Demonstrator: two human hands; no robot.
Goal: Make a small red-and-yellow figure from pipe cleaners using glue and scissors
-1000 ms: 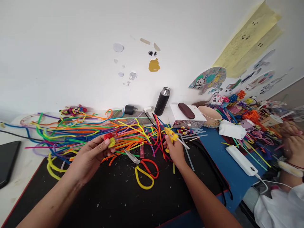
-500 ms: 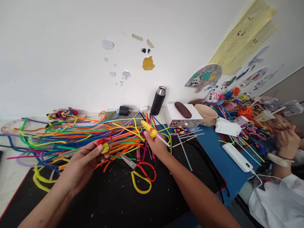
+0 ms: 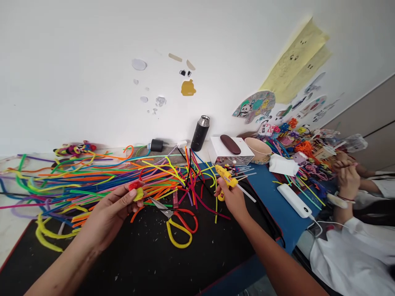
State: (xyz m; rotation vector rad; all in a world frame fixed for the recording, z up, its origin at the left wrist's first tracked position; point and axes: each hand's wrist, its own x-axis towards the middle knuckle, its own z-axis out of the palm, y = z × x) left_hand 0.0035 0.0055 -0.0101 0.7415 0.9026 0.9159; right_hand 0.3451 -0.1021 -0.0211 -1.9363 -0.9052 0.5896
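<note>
Between the thumb and fingers of my left hand is a small red and yellow fuzzy piece, with a red strand rising from it. My right hand is closed around a yellow hot glue gun, its nozzle pointing up and left and a clear glue stick jutting out behind. Scissors with one red and one yellow handle lie on the black mat between my hands, blades partly apart. Bright pipe cleaners spread in a heap behind my left hand.
A black thermos stands by the wall, beside a white box bearing a dark red case. Farther right are a beige bowl, a white tissue pack and a white power bank. A co-worker's hands are at far right.
My right hand has carried the glue gun rightward, away from the pipe cleaners, and turned it. My left hand keeps its pinch on the fuzzy piece. The view has shifted slightly right.
</note>
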